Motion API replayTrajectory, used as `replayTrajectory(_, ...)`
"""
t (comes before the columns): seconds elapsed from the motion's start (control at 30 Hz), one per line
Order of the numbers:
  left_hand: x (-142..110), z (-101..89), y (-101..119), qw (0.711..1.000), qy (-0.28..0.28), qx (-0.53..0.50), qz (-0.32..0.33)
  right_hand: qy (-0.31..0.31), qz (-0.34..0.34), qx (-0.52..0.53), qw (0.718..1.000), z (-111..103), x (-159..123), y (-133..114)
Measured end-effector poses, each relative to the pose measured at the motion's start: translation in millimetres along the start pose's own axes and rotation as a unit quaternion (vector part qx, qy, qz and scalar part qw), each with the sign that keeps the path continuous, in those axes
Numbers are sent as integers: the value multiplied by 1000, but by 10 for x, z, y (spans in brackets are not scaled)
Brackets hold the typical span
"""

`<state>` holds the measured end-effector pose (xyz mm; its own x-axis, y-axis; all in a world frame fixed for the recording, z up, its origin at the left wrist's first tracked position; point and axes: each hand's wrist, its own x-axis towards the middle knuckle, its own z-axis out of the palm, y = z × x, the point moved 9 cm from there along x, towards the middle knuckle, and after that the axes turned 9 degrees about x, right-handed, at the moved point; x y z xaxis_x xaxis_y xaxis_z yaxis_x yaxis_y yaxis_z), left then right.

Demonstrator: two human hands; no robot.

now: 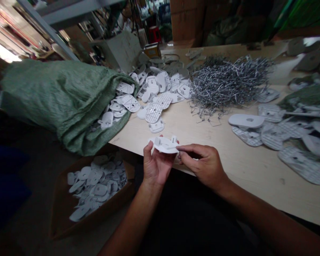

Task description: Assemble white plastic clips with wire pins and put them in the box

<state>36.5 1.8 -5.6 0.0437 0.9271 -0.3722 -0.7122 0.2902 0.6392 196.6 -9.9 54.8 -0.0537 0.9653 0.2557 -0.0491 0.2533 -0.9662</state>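
Note:
My left hand [158,165] holds a small white plastic plate [165,145] from below, thumb at its left end. The plate is oval, with raised lugs on its upper side. My right hand [204,161] pinches thumb and fingers together at the plate's right end. Whatever lies between those fingertips is too small to make out. Both hands are over the front edge of the wooden table [202,133]. Beyond them lies a pile of similar white plates [154,87]. A heap of bent metal wire pieces [229,83] sits farther back to the right.
A green woven sack [64,96] lies at the left, its mouth spilling white plates onto the table. Below it stands a cardboard box [89,217] full of such plates. Larger grey-white oval pieces [272,131] are piled at the right. Metal shelving [69,12] rises at the back left.

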Motion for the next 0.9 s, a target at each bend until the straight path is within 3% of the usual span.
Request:
replayTrajectory(0.47,-121,104,-2,1000,-15,18,16,-11,4,28,1000,-57,-91,-18)
replayTrajectory(0.67,-206,165,31,999,-4,15,30,-3,-21,48,999,-93,-172,-90)
replayTrajectory(0.9,-300,192,83,997,5,43,65,2,-6,93,996,-105,-236,-71)
